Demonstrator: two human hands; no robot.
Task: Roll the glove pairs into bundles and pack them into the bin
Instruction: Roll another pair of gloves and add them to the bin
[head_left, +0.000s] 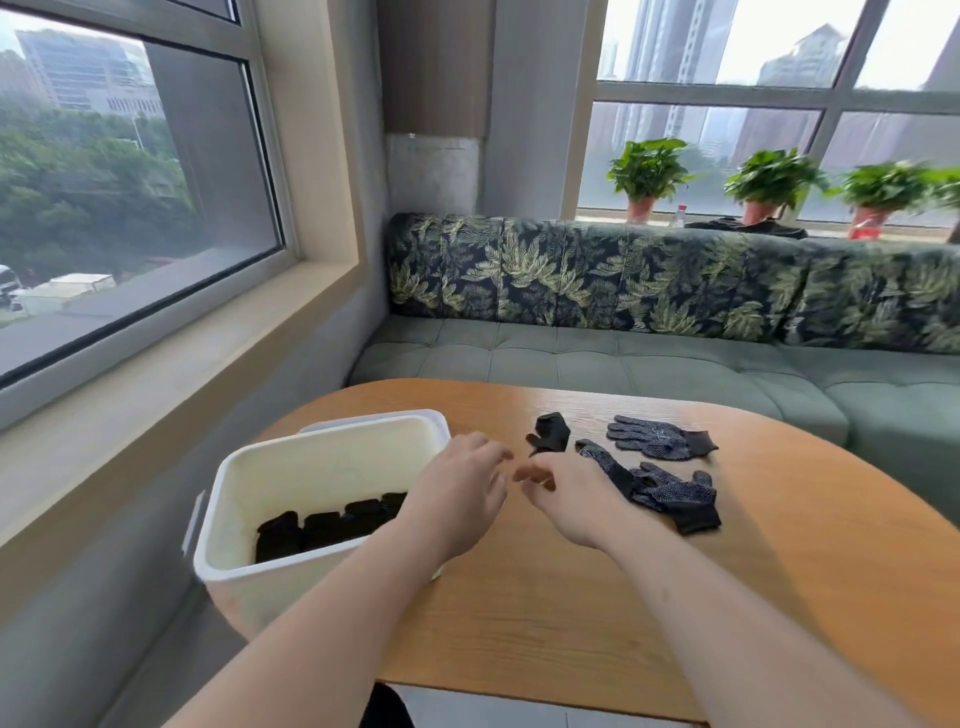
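Bench (571, 623): wooden top with a rounded outline; it carries the bin and the loose gloves.
Bin (311, 467): white plastic, open at the top, standing on the left end of the bench by the window wall.
Bin contents: four black rolled glove bundles (327, 527) stand side by side in a row along the near wall, each touching the next.
Behind the bin: a white flat edge (374, 418) shows past the far rim; what it belongs to cannot be told.
Left hand (457, 499): held over the bin's right rim, palm down, fingers relaxed and slightly spread. It holds nothing.
Right hand (571, 501): over the bench just right of the left hand, fingers loosely bent and pointing left toward it, fingertips blurred. It holds nothing. The two hands are near each other but apart.
Black glove (549, 434): crumpled or partly folded, lying on the bench just beyond the fingertips of both hands.
Far dotted glove (657, 439): dark with pale grip dots, lying flat, fingers to the left, cuff to the right, apart from the other gloves.
Overlapped dotted gloves (670, 493): two of the same kind, one partly over the other, just right of the right hand. Whether the hand touches them cannot be told.
Sofa (623, 364): green tufted seat with a leaf-print backrest, running behind the bench.
Potted plants (649, 171): three green plants in reddish pots on the sill behind the sofa.
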